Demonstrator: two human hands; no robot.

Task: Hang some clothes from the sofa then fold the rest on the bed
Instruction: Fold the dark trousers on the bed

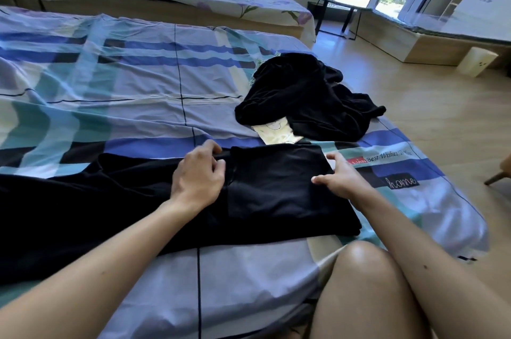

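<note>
At centre frame, a black garment [276, 186] stretches left to right across the bed [138, 76]; the left hand [197, 172] pinches its folded edge, the right hand [336, 175] rests open-fingered at its right end, the unfolded length trailing left.

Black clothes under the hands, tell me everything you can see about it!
The black garment is plain, soft, matte cloth with no pattern showing. It lies flat on the striped bed, stretched long toward the left, its right end folded over into a neat rectangle. The left hand rests on its middle, fingers curled at the far edge. The right hand touches the folded end's right edge with straight fingers.
</note>
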